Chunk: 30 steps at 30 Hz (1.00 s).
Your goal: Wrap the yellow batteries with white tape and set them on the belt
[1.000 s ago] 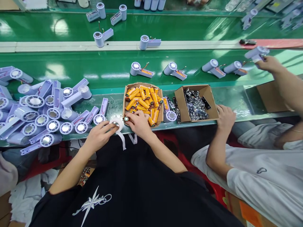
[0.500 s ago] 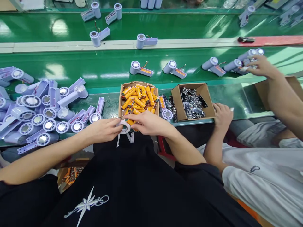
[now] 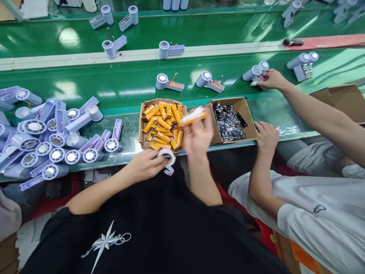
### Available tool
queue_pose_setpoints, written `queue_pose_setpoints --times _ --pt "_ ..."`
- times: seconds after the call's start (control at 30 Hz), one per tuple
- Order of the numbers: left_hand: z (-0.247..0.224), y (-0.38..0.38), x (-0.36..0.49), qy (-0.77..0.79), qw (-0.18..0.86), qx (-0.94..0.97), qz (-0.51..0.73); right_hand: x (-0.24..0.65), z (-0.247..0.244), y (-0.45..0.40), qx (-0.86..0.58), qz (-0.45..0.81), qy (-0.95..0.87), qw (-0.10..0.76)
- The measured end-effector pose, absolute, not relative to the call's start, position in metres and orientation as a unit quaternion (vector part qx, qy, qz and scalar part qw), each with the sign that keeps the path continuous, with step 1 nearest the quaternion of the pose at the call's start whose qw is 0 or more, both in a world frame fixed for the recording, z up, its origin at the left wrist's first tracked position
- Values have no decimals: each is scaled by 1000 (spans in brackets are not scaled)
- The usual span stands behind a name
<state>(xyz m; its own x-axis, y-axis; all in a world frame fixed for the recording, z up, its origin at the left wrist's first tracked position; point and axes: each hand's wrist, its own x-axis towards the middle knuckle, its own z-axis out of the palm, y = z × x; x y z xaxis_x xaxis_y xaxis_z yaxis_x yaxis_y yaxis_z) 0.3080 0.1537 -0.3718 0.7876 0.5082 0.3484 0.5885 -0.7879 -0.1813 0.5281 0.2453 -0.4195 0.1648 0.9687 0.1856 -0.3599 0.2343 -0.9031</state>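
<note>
My left hand is closed on a roll of white tape, with a loose strip curling below it. My right hand is raised at the right edge of the battery box and grips an orange battery with a white strip along its top; hand and battery are blurred by motion. Many orange wrapped batteries lie in the shallow cardboard box in front of me.
Left of the box lie many lilac fan housings. A carton of circuit boards stands to the right. More housings sit on the green conveyor. At right, a co-worker's hand handles housings; their other hand rests by the carton.
My right hand has left the tape roll and moved right and up with a battery. My left hand has shifted right with the roll. The co-worker's far hand has moved left along the belt.
</note>
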Motion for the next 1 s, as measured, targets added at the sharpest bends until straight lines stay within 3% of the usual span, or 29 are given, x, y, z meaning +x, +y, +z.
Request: queue_pose_setpoints --times 0.1,0.23,0.4,0.57,0.67,0.8,1.0 --pt "-379 181 324 -314 66 -941 -111 551 -397 277 -365 453 -429 691" --pt "-366 202 290 -331 -43 -937 -104 562 -388 264 -329 515 -430 664" --pt "-367 153 232 -665 90 -741 -30 565 -410 227 -312 582 -366 656" --pt "-363 141 214 -678 94 -723 95 560 -404 225 -318 574 -370 657" --pt "-338 190 210 -622 93 -771 99 553 -381 240 -305 540 -429 657" --pt "-310 310 201 -556 81 -816 139 537 -353 282 -295 506 -511 629" --pt "-342 440 193 -540 -20 -822 180 503 -344 366 -312 498 -642 493"
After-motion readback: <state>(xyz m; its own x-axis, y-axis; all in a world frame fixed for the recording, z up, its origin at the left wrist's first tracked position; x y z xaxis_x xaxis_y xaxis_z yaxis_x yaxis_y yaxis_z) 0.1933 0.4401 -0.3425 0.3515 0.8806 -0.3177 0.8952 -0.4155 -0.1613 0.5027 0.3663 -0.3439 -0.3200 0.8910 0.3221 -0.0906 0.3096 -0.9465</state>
